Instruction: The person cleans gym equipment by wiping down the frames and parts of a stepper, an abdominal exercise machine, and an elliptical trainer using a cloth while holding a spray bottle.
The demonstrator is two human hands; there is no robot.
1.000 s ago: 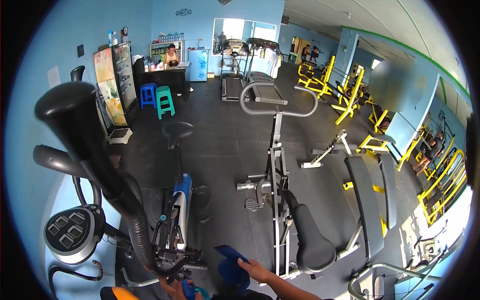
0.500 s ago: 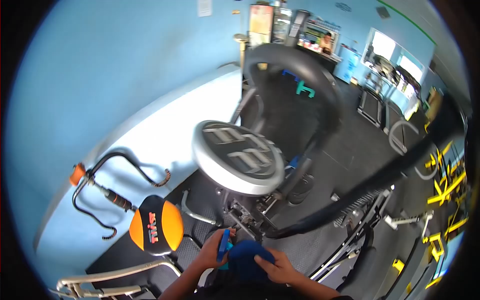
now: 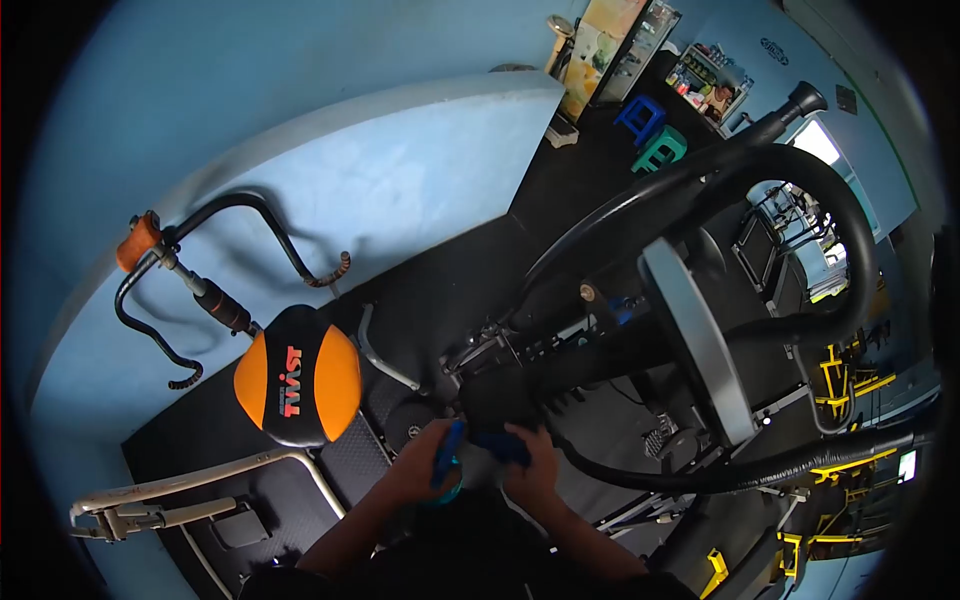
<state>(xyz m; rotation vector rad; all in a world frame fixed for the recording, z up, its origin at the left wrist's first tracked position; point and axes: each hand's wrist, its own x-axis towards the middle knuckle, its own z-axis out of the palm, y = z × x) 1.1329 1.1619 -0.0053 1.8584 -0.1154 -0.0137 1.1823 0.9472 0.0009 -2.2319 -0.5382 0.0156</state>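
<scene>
Low in the head view, my left hand [image 3: 420, 467] is closed around a blue-topped teal spray bottle [image 3: 449, 450], its lower part mostly covered by my fingers. Beside it, my right hand [image 3: 533, 468] grips a bunched dark blue cloth [image 3: 505, 446]. Both hands are at the front of my body, a little apart. Just beyond them stands an exercise machine with a thick black padded handle [image 3: 855, 240] and a grey panel [image 3: 700, 345] seen nearly edge-on. Neither hand clearly touches the machine.
An orange and black twist-machine seat [image 3: 335, 385] with curved handlebars [image 3: 240, 203] stands left. A beige metal frame [image 3: 195, 482] is at lower left. A low blue wall [image 3: 400, 165] runs behind. Blue [image 3: 640, 119] and green [image 3: 660, 150] stools and a person [image 3: 717, 100] are farther back.
The machine's grey panel and padded handle appear farther right, the panel now almost edge-on. The cloth, spread broader before, looks more bunched in my right hand. My left hand still holds the bottle.
</scene>
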